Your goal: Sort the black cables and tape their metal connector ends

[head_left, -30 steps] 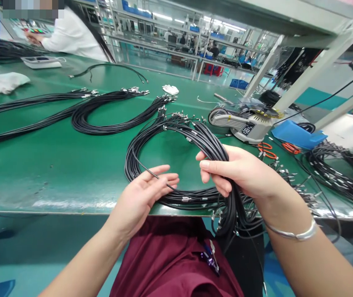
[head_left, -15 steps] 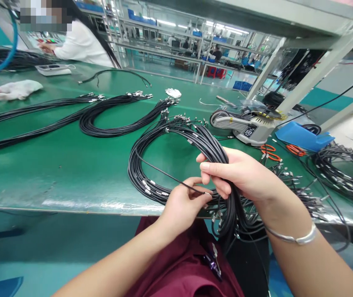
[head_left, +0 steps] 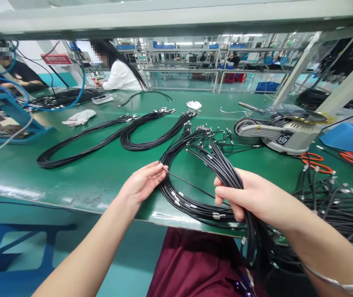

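My right hand (head_left: 235,196) is closed around a thick bundle of black cables (head_left: 222,167) whose far end hangs past the table edge. Between the thumb and fingers of my left hand (head_left: 147,179) is a single thin black cable (head_left: 191,185), stretched towards the bundle. Beneath it on the green table (head_left: 86,185) lies a curved coil of black cables (head_left: 171,192) with small silver connectors and white labels. My left fingers are at this coil's left side; whether they touch it I cannot tell.
Two more cable coils (head_left: 126,142) (head_left: 43,161) lie to the left. At the right are a grey tape dispenser (head_left: 284,138), orange-handled scissors (head_left: 317,165), a blue tray (head_left: 349,140) and a cable heap (head_left: 337,214). White gloves (head_left: 80,117) rest farther back. A co-worker in white (head_left: 122,76) sits opposite.
My left hand has moved left and away from the bundle, drawing the single cable out with it. My right hand still grips the bundle. The camera view has turned left and up.
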`<act>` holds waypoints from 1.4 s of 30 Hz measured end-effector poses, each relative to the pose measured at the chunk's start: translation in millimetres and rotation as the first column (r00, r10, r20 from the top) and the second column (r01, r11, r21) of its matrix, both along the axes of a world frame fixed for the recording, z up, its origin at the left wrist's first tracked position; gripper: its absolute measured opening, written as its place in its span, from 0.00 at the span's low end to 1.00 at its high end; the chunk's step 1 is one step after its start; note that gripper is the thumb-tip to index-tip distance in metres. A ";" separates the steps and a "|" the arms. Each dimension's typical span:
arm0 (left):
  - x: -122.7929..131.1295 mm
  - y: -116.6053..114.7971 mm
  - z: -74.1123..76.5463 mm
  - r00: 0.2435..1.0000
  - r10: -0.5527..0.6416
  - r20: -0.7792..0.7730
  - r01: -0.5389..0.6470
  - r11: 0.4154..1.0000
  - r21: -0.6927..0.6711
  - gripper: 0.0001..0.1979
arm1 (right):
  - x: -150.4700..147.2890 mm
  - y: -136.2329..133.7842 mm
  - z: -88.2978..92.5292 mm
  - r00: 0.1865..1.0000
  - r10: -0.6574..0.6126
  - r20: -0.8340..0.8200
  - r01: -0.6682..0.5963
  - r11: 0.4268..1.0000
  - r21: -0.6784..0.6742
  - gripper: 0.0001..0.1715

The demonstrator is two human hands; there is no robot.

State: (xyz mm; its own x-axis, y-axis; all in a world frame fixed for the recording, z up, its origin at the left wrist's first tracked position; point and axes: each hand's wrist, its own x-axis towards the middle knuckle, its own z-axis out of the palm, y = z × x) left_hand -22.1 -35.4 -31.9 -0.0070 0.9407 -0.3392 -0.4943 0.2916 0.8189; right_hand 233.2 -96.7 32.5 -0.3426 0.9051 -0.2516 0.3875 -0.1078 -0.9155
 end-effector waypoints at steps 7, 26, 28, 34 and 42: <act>30.2 -22.7 0.1 0.985 -0.173 -0.009 0.173 0.985 -0.013 0.17 | -32.9 4.3 -29.8 0.997 -0.001 -0.073 0.004 0.999 0.045 0.11; -4.0 -21.6 11.1 0.308 -0.032 -0.951 0.807 0.539 0.243 0.06 | -25.7 3.4 -21.6 0.969 -0.008 -0.247 -0.035 0.985 -0.168 0.08; -4.8 -28.9 5.6 0.160 0.019 -0.987 0.885 0.439 0.152 0.09 | -27.0 4.2 -21.2 0.982 0.006 -0.190 -0.035 0.988 -0.149 0.08; 0.5 -18.9 6.2 0.041 0.037 -0.998 0.908 0.415 0.053 0.08 | -31.3 4.0 -26.2 0.991 0.029 -0.128 -0.046 0.990 -0.134 0.08; 13.2 -12.1 44.4 0.090 0.012 -0.996 0.928 0.362 0.088 0.05 | -38.6 6.3 -34.7 0.994 0.032 -0.102 -0.034 0.999 -0.018 0.07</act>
